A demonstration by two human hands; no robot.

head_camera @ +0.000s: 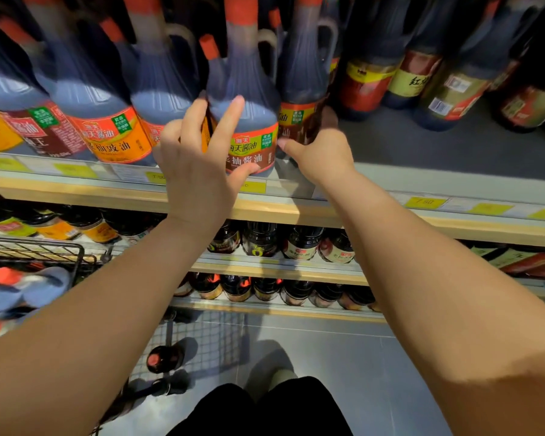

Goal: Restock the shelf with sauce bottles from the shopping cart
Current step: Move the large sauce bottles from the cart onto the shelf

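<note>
While the top shelf (296, 212) already carries a long row of red-capped soy bottles, the job looks only partly done; the cart (44, 250) at left has more bottles (29, 287) lying in it, and bare shelf shows to the right of the hands. The left hand (195, 171) grips the front bottle (246, 99), which stands at the shelf edge; its thumb is low on the label (252, 149) and its forefinger points straight up the front. The right hand (323, 151) seems to be wrapped round the next bottle (302, 83), just beside the first, though its fingers are mostly hidden. On the label 天酱油 can be read, with 抽酱油 beneath; a yellow price tag (423, 202) says 7.50.
</note>
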